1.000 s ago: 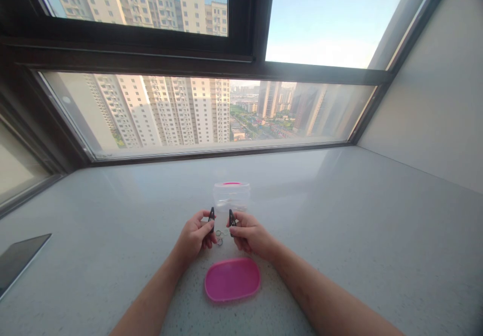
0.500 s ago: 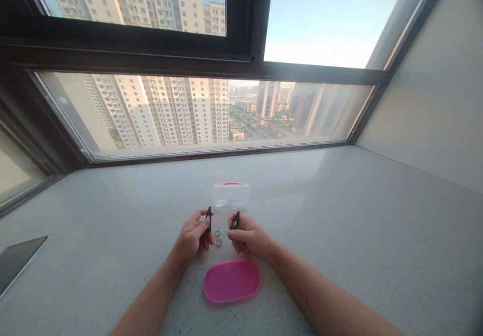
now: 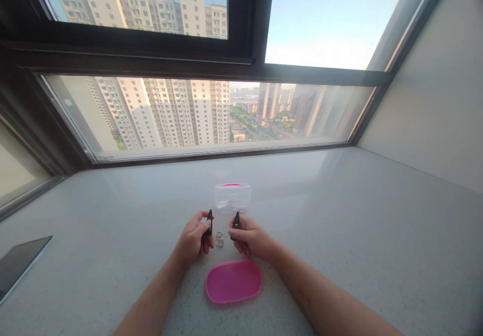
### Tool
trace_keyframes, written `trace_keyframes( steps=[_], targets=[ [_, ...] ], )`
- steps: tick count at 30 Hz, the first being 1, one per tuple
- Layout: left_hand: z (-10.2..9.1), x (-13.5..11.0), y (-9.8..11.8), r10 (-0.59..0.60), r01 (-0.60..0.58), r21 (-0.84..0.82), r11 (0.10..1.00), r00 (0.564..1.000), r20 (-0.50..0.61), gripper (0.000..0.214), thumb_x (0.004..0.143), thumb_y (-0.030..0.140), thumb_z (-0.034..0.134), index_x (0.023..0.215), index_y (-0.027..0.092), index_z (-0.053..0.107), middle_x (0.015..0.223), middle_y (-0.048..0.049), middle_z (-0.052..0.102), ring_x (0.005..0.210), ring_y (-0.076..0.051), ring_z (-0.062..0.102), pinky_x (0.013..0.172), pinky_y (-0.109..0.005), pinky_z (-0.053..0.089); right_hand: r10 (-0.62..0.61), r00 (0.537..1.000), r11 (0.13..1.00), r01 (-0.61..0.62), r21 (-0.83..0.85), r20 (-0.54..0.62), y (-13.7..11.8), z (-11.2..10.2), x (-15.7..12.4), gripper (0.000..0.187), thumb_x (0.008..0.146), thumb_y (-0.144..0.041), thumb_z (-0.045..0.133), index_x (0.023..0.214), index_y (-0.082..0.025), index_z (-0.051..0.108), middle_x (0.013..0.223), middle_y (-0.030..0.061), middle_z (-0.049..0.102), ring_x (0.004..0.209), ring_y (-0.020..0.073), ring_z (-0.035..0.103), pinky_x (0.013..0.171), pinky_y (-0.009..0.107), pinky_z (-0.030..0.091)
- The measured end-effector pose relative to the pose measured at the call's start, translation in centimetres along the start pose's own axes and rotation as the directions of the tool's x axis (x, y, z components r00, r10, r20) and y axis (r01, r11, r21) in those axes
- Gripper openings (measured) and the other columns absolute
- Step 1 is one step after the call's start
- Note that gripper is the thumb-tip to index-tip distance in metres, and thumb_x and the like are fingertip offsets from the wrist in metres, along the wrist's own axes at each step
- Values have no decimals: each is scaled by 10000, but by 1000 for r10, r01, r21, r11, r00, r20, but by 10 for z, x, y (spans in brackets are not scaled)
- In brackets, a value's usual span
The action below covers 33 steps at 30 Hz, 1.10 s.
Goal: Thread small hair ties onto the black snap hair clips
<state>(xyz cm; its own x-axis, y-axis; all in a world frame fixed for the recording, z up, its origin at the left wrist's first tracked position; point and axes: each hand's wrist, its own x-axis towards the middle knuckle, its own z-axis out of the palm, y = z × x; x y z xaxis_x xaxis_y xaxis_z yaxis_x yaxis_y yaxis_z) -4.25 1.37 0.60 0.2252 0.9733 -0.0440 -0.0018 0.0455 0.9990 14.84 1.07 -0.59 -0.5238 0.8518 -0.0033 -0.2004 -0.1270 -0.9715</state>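
My left hand point(image 3: 196, 235) pinches a black snap hair clip point(image 3: 210, 222), holding it nearly upright between thumb and fingers. A second black hair clip point(image 3: 236, 225) stands in the grip of my right hand point(image 3: 249, 235), its tip pointing up and away from me. Between the two hands, small rings point(image 3: 219, 243) lie on the pale speckled surface; their exact kind is too small to tell. Just beyond the hands is a clear plastic box point(image 3: 232, 195) with a pink strip on top and a few small thin items inside. Nearer to me lies a pink oval lid point(image 3: 233, 281) with a raised rim.
The speckled white sill point(image 3: 358, 235) runs up to a dark-framed window point(image 3: 249, 72). At the left edge lies a flat dark tablet-like object point(image 3: 22, 265). A plain wall point(image 3: 433, 104) bounds the right side. Tall buildings show through the glass.
The view has shifted very slightly. The clip in my right hand is turned a little more upright; both hands keep their grip and place.
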Motion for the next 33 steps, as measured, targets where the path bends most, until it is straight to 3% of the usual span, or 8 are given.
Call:
trace_keyframes(
  steps=[10, 17, 25, 33],
  targets=[
    [0, 3, -2, 15, -15, 32, 999, 1000, -4, 306, 815, 423, 502, 967, 160, 477, 404, 29, 604, 256, -91, 429, 287, -144, 250, -26, 999, 999, 25, -25, -41, -5, 3, 0, 455, 807, -634, 517, 738, -191, 445, 400, -51, 535, 231, 54, 327, 255, 158, 197],
    [1, 3, 0, 24, -23, 50, 998, 1000, -4, 316, 811, 429, 506, 969, 160, 453, 411, 29, 610, 264, -94, 453, 290, -144, 279, -32, 994, 996, 40, 80, -100, -4, 3, 1, 385, 861, -541, 456, 737, -178, 493, 410, -29, 545, 239, 72, 350, 251, 164, 233],
    [-1, 4, -3, 32, -32, 55, 998, 999, -1, 319, 820, 428, 497, 983, 158, 444, 417, 23, 616, 267, -97, 457, 289, -146, 286, -38, 997, 999, 40, 28, -66, -7, 3, -1, 267, 828, -400, 520, 732, -152, 538, 458, -33, 534, 277, 60, 363, 265, 161, 236],
    [0, 5, -6, 44, -44, 55, 997, 999, -1, 307, 836, 425, 494, 994, 169, 433, 431, 26, 621, 276, -99, 467, 294, -144, 289, -56, 998, 998, 57, 33, -31, -6, 3, 1, 339, 788, -488, 599, 864, -168, 519, 509, -36, 586, 289, 75, 412, 285, 169, 320]
  ],
)
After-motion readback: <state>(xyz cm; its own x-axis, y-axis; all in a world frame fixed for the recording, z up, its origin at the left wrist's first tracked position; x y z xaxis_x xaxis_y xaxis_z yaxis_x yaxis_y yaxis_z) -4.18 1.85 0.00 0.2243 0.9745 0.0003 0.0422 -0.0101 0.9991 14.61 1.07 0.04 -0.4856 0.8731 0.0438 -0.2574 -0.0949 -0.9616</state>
